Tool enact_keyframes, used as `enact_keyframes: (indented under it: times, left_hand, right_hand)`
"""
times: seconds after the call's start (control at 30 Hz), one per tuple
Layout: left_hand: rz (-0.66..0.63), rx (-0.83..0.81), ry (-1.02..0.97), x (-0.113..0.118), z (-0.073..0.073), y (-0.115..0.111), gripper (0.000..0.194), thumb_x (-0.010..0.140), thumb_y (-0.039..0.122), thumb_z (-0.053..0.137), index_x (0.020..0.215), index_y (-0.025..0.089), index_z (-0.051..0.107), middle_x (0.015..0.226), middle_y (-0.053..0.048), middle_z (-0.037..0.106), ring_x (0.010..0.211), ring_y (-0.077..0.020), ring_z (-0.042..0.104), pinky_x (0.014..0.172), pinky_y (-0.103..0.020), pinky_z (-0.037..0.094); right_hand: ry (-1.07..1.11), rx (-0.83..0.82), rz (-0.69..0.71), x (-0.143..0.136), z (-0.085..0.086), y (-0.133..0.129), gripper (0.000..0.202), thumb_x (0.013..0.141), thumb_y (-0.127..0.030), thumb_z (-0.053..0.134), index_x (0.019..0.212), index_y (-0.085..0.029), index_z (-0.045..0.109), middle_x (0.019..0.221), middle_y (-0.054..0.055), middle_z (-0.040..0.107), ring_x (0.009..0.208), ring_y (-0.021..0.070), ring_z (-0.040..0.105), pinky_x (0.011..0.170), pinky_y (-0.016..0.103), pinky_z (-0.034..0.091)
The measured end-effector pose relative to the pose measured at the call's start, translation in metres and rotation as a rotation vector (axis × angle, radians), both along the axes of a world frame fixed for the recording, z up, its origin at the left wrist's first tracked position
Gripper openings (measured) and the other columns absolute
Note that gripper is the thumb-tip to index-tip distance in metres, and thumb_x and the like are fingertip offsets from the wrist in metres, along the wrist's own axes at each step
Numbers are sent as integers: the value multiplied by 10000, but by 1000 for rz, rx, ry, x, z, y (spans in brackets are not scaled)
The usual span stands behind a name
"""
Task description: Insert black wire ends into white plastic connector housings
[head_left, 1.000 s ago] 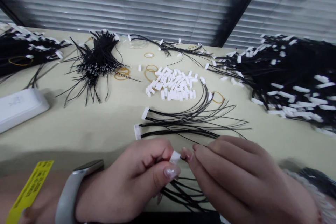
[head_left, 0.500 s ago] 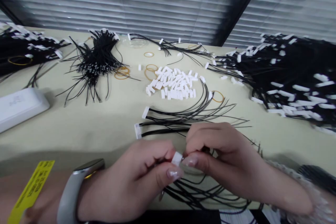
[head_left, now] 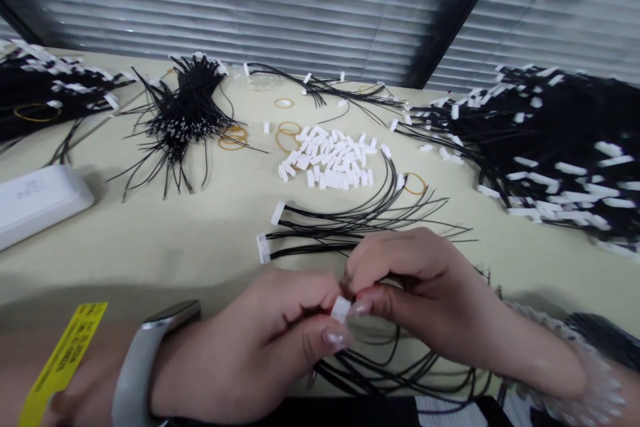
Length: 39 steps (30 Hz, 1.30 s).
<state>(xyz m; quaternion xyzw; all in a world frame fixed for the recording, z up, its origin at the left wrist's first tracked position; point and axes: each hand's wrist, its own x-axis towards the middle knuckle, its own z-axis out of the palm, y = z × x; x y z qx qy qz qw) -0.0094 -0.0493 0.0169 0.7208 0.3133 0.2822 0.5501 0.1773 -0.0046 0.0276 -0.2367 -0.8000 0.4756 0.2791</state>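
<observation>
Between the thumb and fingers of my left hand (head_left: 280, 340) is a small white connector (head_left: 341, 309). My right hand (head_left: 420, 293) is pinched right beside the connector's right end; what its fingertips hold is too small to make out. Black wires (head_left: 395, 373) loop below both hands. Just beyond my hands lie black wire bundles with white connectors (head_left: 263, 249) at their left ends. A heap of loose white connectors (head_left: 333, 160) sits farther back, near the middle.
A large pile of black wires with white connectors (head_left: 565, 147) covers the right side. Another wire bundle (head_left: 185, 113) stands back left, near yellow rubber bands (head_left: 233, 138). A white box (head_left: 40, 203) lies at left. Window blinds (head_left: 300, 7) rise behind the table.
My right hand has shifted slightly left, closer to the white connector. My left hand has moved very slightly right and down, still gripping the connector.
</observation>
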Motion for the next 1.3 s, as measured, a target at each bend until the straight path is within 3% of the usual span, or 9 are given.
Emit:
enact_keyframes:
  times: [0.2,0.57,0.87,1.0,1.13,1.3]
  left_hand:
    - [-51,69,-23,0,0,-1,198,864,144,415,679,185,357,633,45,397,567,-80,369,521,-170,314]
    - [-80,238,41,-1,-1,-5,131,873,160,434,747,184,459,684,21,526,640,-90,488,606,-160,384]
    - [-28,364,185,8,6,-7,347,907,308,368,601,196,488,588,22,572,563,-103,538,613,-205,441]
    - [-95,326,160,3,0,-9,268,890,300,425,673,175,520,665,0,610,653,-122,549,670,-234,442]
    - [-160,320,139,-2,-5,-10,175,866,283,487,734,178,534,723,7,621,676,-116,551,751,-250,426]
    - [-160,312,113,0,-4,-8,196,875,270,460,714,176,521,704,9,616,672,-119,552,713,-248,431]
  right_hand:
    - [31,139,80,2,2,-2,30,756,-120,629,733,-136,619,714,6,637,691,61,582,630,152,466]
    - [11,227,119,8,6,-9,59,769,-54,577,782,-96,615,816,41,629,734,44,582,670,104,472]
    - [-82,233,142,9,13,-14,93,760,-33,585,779,-121,608,827,25,631,727,26,577,706,64,459]
    - [-34,188,198,9,13,-11,12,782,-112,598,792,-115,601,822,28,616,737,41,581,724,90,476]
    - [-17,226,244,8,15,-8,119,841,-199,536,845,-99,600,839,62,618,784,70,595,739,127,493]
    - [-47,323,220,8,14,-7,161,861,-241,509,819,-114,598,830,43,632,789,58,599,749,133,494]
